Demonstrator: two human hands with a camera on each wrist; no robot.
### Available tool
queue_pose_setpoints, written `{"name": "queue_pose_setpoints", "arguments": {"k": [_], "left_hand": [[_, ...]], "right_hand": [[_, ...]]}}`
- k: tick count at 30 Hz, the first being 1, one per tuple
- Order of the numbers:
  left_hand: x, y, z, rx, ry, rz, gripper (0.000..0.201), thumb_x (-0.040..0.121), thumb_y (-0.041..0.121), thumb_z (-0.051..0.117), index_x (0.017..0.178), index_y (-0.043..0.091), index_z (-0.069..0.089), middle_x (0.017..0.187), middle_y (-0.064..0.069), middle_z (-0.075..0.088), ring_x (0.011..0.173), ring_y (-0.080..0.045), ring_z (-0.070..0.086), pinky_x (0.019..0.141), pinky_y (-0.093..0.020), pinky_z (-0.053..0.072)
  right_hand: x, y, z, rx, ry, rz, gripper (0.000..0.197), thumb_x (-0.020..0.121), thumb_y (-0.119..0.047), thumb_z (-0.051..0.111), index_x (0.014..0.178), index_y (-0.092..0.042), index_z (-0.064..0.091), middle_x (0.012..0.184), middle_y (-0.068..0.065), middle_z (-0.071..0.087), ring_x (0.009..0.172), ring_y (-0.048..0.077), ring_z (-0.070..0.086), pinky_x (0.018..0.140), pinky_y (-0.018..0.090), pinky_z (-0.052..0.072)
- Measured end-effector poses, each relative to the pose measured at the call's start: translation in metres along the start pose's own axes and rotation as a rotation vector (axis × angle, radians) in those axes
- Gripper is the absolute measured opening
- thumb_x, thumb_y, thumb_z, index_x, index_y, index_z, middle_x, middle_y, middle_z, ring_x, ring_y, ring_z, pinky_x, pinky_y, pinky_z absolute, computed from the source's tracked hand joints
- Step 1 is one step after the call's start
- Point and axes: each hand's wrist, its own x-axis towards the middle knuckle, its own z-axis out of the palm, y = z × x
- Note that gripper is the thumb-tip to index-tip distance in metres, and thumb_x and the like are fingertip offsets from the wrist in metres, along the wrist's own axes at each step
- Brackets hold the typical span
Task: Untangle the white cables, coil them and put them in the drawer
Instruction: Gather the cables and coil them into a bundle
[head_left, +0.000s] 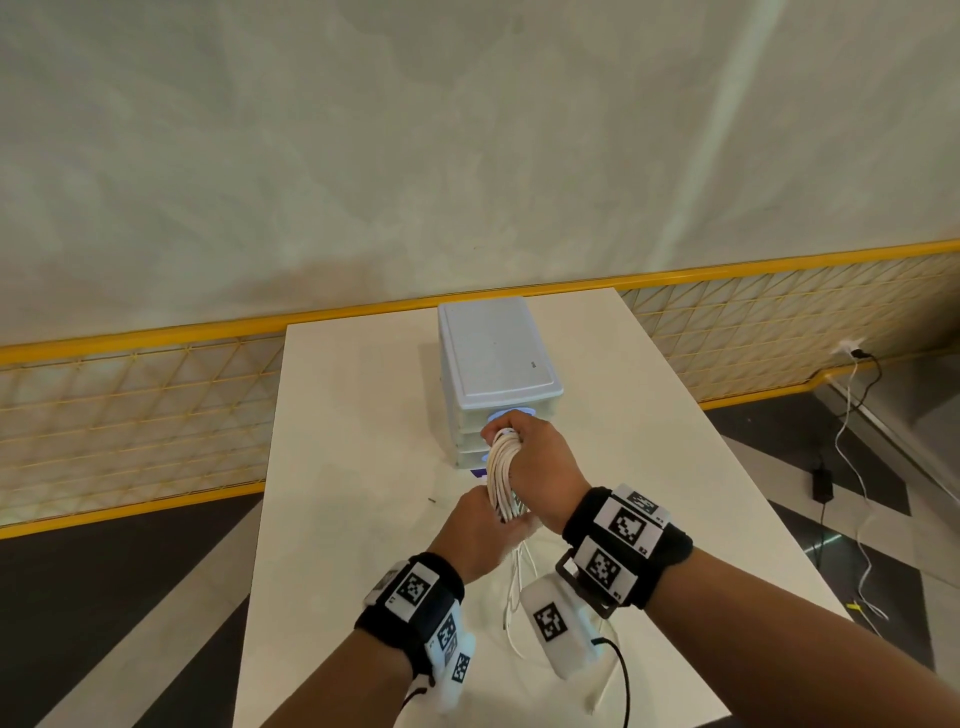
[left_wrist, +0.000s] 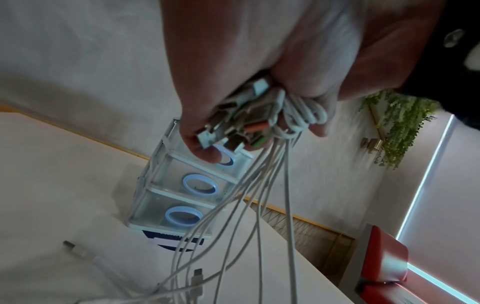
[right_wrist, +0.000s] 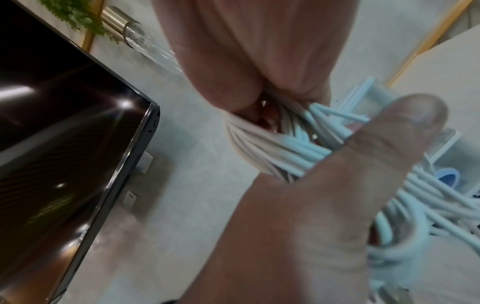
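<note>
A bundle of white cables (head_left: 502, 480) is stretched between both hands above the white table (head_left: 353, 467). My right hand (head_left: 511, 434) grips its upper loops (right_wrist: 275, 150), with the thumb pressed over them. My left hand (head_left: 493, 512) grips the lower end, where several plugs (left_wrist: 233, 125) bunch in the fingers. Loose cable tails (head_left: 514, 608) hang down to the table (left_wrist: 39, 185). The three-drawer plastic unit (head_left: 493, 353) with blue ring handles (left_wrist: 198, 184) stands just behind the hands, and all its drawers look closed.
One loose white plug end (left_wrist: 75, 250) lies on the table near its left side. A yellow mesh fence (head_left: 130, 410) runs behind the table. Floor cables and a wall socket (head_left: 852, 353) are at the right. A dark screen (right_wrist: 64, 123) shows in the right wrist view.
</note>
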Motion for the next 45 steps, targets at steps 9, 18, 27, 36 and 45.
{"name": "queue_pose_setpoints", "arguments": {"k": [9, 18, 27, 36, 45], "left_hand": [[0.008, 0.009, -0.002, -0.072, -0.013, 0.027, 0.020, 0.082, 0.016, 0.058, 0.063, 0.016, 0.055, 0.059, 0.001, 0.055, 0.053, -0.010, 0.045, 0.058, -0.028, 0.038], [0.006, 0.005, -0.009, -0.492, 0.129, 0.029, 0.015, 0.082, 0.023, 0.056, 0.084, 0.010, 0.062, 0.047, -0.005, 0.051, 0.049, -0.024, 0.052, 0.056, -0.034, 0.045], [0.010, 0.011, -0.018, -0.606, 0.089, 0.116, 0.026, 0.086, 0.023, 0.055, 0.071, 0.006, 0.068, 0.067, -0.012, 0.067, 0.066, -0.020, 0.064, 0.060, -0.025, 0.049], [0.014, 0.012, -0.013, -0.683, 0.221, 0.065, 0.041, 0.091, 0.025, 0.055, 0.055, 0.005, 0.051, 0.047, -0.012, 0.045, 0.046, -0.023, 0.047, 0.054, -0.030, 0.043], [0.014, 0.013, -0.021, -0.633, 0.274, 0.065, 0.042, 0.096, 0.018, 0.050, 0.054, 0.013, 0.053, 0.043, -0.009, 0.045, 0.044, -0.023, 0.040, 0.064, -0.044, 0.041]], "right_hand": [[0.002, -0.008, -0.004, 0.145, 0.027, 0.000, 0.029, 0.081, 0.007, 0.044, 0.092, -0.013, 0.063, 0.085, 0.004, 0.063, 0.072, 0.021, 0.063, 0.068, 0.037, 0.056], [0.006, 0.012, -0.022, 0.098, -0.298, -0.049, 0.057, 0.077, -0.033, 0.061, 0.130, -0.024, 0.044, 0.120, 0.000, 0.060, 0.108, 0.015, 0.058, 0.095, 0.035, 0.048], [-0.007, 0.030, -0.016, 0.166, -0.602, -0.056, 0.042, 0.086, -0.005, 0.063, 0.122, -0.003, 0.042, 0.119, 0.004, 0.058, 0.108, 0.009, 0.059, 0.089, 0.029, 0.052], [-0.009, 0.044, -0.014, -0.115, -0.600, -0.103, 0.041, 0.075, -0.027, 0.075, 0.096, -0.043, 0.043, 0.088, -0.007, 0.054, 0.080, 0.006, 0.052, 0.079, 0.024, 0.047], [-0.002, 0.068, -0.010, -0.503, -0.400, -0.062, 0.014, 0.088, -0.014, 0.047, 0.093, -0.019, 0.058, 0.079, 0.001, 0.063, 0.065, 0.015, 0.057, 0.071, 0.033, 0.047]]}}
